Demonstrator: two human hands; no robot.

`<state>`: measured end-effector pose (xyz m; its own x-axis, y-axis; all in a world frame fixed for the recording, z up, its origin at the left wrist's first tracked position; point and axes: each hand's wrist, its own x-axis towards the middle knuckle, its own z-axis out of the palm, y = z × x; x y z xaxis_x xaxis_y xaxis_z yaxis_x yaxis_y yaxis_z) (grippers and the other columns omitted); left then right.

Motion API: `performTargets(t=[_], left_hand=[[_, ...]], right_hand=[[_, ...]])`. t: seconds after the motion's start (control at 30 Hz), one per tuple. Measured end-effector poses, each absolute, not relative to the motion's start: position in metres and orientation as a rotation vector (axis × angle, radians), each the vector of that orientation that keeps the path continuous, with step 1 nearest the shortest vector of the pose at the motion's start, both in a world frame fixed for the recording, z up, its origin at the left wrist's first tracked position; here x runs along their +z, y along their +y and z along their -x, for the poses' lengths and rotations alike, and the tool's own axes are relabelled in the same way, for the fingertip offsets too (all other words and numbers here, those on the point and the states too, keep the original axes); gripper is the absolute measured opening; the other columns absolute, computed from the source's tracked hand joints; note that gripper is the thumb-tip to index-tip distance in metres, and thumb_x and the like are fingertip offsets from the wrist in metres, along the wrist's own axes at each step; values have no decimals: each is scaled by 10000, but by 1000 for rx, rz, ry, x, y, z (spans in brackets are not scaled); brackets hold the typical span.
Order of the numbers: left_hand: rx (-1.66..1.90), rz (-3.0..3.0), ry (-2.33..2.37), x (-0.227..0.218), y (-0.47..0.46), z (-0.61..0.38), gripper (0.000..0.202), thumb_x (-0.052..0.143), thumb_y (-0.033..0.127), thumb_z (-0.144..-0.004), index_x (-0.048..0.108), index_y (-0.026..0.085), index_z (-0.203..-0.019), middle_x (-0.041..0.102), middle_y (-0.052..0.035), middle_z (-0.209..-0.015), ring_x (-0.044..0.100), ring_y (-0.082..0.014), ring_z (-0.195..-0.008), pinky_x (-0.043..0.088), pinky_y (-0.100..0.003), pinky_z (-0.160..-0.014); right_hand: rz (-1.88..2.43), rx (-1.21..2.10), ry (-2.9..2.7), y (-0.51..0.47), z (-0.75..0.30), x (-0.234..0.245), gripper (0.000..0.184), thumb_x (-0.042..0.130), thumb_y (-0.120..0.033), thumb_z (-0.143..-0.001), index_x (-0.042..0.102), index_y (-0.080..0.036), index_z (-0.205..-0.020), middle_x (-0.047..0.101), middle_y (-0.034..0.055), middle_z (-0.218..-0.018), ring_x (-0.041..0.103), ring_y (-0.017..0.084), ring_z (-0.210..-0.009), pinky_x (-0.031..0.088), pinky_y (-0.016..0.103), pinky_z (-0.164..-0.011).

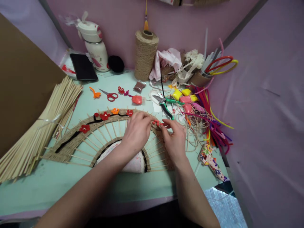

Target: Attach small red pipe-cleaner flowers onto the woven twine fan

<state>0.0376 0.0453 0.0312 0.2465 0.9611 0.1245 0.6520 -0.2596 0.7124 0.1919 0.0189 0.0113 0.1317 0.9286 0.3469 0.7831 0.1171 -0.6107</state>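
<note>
A small coral-red lumpy piece (157, 122) lies between the fingertips of my two hands, over the upper right of a woven fan (71, 148). Its exact kind is too small to make out. My left hand (137, 131) pinches at its left side with closed fingers, and my right hand (175, 139) grips the right side. The fan is a half-circle of thin sticks and twine, with a pale fabric centre (135, 163) partly behind my left forearm. Along its arched band run a black fuzzy strip (68, 141), red flowers (104, 116) and an orange flower (115, 111).
Behind the fan lie red-handled scissors (110, 95), green-handled pruning shears (166, 106) and colored clay packets (186, 98). A twine spool (145, 57) and white bottle (96, 50) stand at the back. Bundled sticks (40, 126) lie left; pipe cleaners (216, 129) and a floral-patterned glue gun (211, 161) lie right.
</note>
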Motion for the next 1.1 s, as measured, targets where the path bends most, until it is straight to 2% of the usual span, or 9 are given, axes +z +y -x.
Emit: performTargets(t=[0.1,0.23,0.5,0.93,1.1], left_hand=[[513,-2238,1554,21,49,-43,313,453,194,-920,693,229,-1118,596,-118,-1136,466,-294,-1101,396,-467,-929],[370,-2318,1576,13,48,-45,356,426,171,-926,653,224,-1195,560,-129,-1210,424,-305,-1133,392,-469,-925],[368,-2307,1577,10,47,-44,338,444,202,-935,646,223,-1205,558,-133,-1199,437,-303,-1116,406,-447,-913],[374,-2347,1565,14,46,-41,338,438,189,-936,646,211,-1201,573,-133,-1197,455,-296,-1106,411,-447,-910],[227,-2444,1480,23,45,-40,374,431,140,-922,630,234,-1225,554,-131,-1212,445,-305,-1132,420,-452,-894]], right_hand=[[1778,238,-1710,23,-187,2,112,556,-268,-910,647,-202,-907,707,24,-873,603,190,-835,313,368,-864],[1800,205,-1778,22,-185,-4,87,573,-240,-912,640,-212,-864,692,-3,-863,579,176,-847,278,350,-864],[1812,120,-1829,25,-183,-7,99,579,-268,-925,666,-225,-907,663,11,-872,528,200,-896,279,341,-799],[1861,128,-1855,25,-184,-11,140,568,-282,-936,688,-224,-894,673,24,-861,529,202,-875,265,354,-766],[1877,148,-1853,23,-185,-11,125,576,-253,-931,694,-225,-902,682,17,-876,533,201,-876,262,349,-776]])
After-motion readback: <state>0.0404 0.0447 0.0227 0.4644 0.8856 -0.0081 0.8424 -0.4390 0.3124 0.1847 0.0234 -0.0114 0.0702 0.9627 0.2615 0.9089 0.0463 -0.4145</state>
